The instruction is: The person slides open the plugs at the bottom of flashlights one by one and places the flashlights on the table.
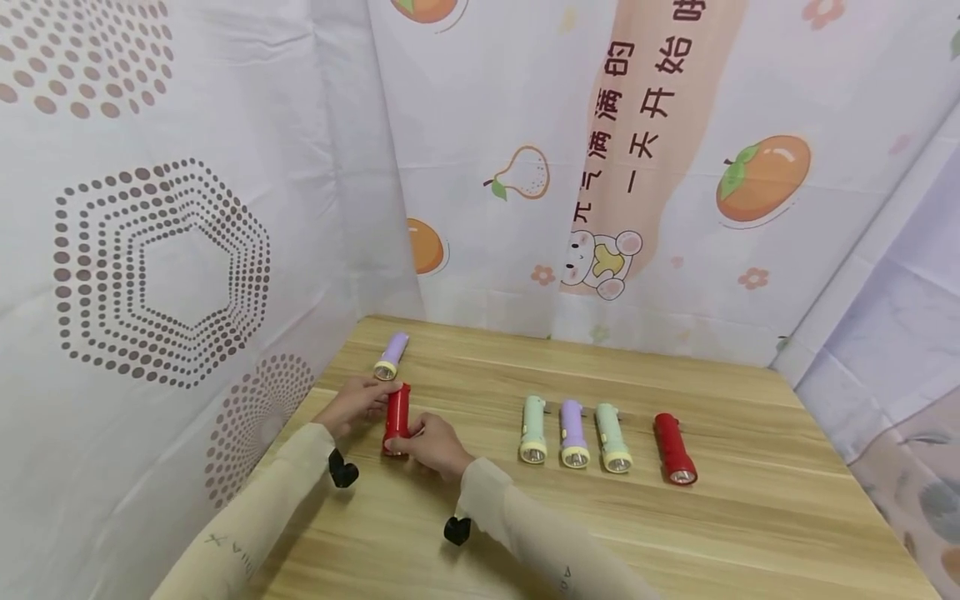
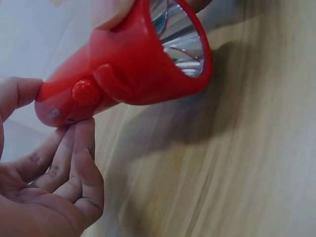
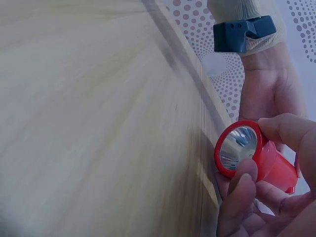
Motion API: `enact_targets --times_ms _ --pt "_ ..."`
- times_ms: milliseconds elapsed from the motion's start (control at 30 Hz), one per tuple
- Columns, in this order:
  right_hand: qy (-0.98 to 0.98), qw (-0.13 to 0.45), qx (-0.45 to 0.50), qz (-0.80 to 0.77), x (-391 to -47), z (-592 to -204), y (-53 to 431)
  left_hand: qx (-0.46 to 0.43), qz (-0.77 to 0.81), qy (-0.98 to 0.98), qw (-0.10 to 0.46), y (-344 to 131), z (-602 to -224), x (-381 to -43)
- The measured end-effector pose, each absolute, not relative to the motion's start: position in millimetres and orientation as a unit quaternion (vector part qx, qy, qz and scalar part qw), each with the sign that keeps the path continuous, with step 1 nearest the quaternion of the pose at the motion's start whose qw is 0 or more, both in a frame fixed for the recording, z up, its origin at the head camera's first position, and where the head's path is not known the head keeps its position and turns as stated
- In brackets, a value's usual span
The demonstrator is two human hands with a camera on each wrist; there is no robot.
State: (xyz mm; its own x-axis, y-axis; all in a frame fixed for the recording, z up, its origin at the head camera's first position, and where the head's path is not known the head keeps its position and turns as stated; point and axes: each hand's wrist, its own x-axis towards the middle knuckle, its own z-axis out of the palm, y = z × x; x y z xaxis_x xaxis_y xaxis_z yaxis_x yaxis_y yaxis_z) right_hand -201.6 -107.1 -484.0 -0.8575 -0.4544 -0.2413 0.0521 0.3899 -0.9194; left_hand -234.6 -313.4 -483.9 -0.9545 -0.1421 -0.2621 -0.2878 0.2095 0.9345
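Both hands hold a red flashlight [image 1: 398,412] over the left part of the table. My left hand [image 1: 362,400] pinches its tail end between thumb and fingers, with the side switch [image 2: 85,93] facing the left wrist camera. At the lamp end, my right hand [image 1: 441,447] grips the rim; in the right wrist view its thumb and fingers lie around the reflector [image 3: 240,148]. Just beyond the left hand lies a purple flashlight [image 1: 392,357] with a yellow lens ring.
To the right on the wooden table [image 1: 480,533] lie a green flashlight [image 1: 533,427], a purple flashlight [image 1: 573,431], another green flashlight [image 1: 613,435] and a second red flashlight [image 1: 674,448]. Patterned curtains [image 1: 480,108] stand along the back and left edges.
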Motion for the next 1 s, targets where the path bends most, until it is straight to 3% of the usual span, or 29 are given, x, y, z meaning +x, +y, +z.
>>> enact_targets --times_ms 400,1000 --pt "0.809 0.222 -0.159 -0.52 -196.5 -481.7 -74.5 -0.109 0.635 0.763 0.055 -286.3 -483.5 -224.2" --pt "0.837 0.201 -0.186 -0.474 -183.3 -476.0 -24.3 -0.093 0.655 0.745 0.091 -234.7 -485.5 -209.8"
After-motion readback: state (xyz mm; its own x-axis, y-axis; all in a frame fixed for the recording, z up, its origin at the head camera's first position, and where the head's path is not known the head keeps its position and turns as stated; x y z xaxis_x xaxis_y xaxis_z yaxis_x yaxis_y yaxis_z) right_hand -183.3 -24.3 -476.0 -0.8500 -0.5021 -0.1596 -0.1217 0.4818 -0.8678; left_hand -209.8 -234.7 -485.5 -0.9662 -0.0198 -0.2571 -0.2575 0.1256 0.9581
